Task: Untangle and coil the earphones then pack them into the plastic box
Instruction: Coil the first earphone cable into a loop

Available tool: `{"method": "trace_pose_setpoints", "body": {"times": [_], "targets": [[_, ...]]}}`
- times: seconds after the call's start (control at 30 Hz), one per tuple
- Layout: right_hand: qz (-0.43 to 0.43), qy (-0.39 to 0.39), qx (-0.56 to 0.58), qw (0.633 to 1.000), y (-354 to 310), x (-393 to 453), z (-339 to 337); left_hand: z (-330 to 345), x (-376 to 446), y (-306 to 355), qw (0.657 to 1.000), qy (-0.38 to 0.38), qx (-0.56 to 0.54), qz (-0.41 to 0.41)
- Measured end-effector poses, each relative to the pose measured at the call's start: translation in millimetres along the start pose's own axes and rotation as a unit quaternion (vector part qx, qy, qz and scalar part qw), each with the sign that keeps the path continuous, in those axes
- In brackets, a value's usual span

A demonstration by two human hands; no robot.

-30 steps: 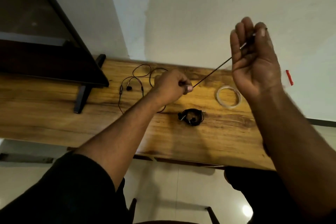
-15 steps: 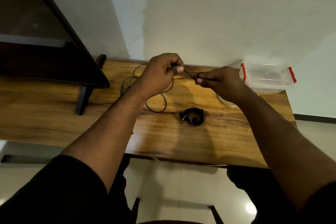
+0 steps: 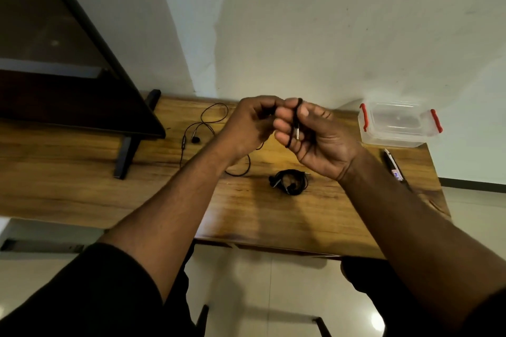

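My right hand (image 3: 315, 137), palm toward me, holds the plug end of the black earphone cable (image 3: 297, 120), with the cable looped around its fingers. My left hand (image 3: 249, 126) pinches the same cable right beside it. The remaining cable (image 3: 208, 123) trails loose over the wooden table (image 3: 82, 189), with an earbud and remote at the left. A second pair of earphones (image 3: 290, 182) lies coiled on the table below my hands. The clear plastic box (image 3: 399, 126) with red clips sits closed at the table's far right corner.
A dark TV screen (image 3: 68, 76) on a black stand fills the left. A pen-like object (image 3: 394, 169) lies near the right table edge by the box. The wall runs directly behind the table. Tiled floor shows below the front edge.
My right hand came down from a raised, stretched-out pull to meet the left hand, then turned palm-up with the cable wrapped over its fingers. The box came back into view.
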State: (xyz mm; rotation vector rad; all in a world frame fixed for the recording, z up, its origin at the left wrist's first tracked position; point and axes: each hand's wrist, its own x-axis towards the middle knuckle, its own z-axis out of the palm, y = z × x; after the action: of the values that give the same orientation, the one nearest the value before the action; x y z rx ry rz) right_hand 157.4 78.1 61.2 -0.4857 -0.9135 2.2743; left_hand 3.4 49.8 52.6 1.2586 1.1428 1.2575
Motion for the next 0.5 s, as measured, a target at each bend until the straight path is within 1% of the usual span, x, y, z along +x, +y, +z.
{"method": "trace_pose_setpoints", "body": {"times": [0.07, 0.13, 0.23, 0.3, 0.37, 0.43, 0.5], "targets": [[-0.056, 0.025, 0.026, 0.998, -4, 3, 2, 8, -1, -5, 0.999, 0.014, 0.035, -0.017], [-0.106, 0.047, 0.039, 0.992, -7, 6, 1, 12, -2, -8, 0.997, 0.007, 0.072, -0.015], [-0.161, 0.106, -0.013, 0.981, -12, 9, -7, 14, -3, -6, 0.994, -0.028, 0.107, 0.001], [-0.195, 0.152, -0.130, 0.960, -11, 10, -16, 14, -3, -9, 0.986, -0.043, 0.162, 0.000], [-0.216, 0.174, -0.265, 0.923, -8, 11, -24, 14, -1, -13, 0.972, -0.054, 0.228, -0.020], [-0.202, 0.163, -0.342, 0.903, -3, 11, -32, 9, 0, -12, 0.962, -0.064, 0.261, -0.036], [-0.175, 0.143, -0.423, 0.878, 1, 10, -37, 0, 1, -7, 0.957, -0.058, 0.283, -0.039]]}}
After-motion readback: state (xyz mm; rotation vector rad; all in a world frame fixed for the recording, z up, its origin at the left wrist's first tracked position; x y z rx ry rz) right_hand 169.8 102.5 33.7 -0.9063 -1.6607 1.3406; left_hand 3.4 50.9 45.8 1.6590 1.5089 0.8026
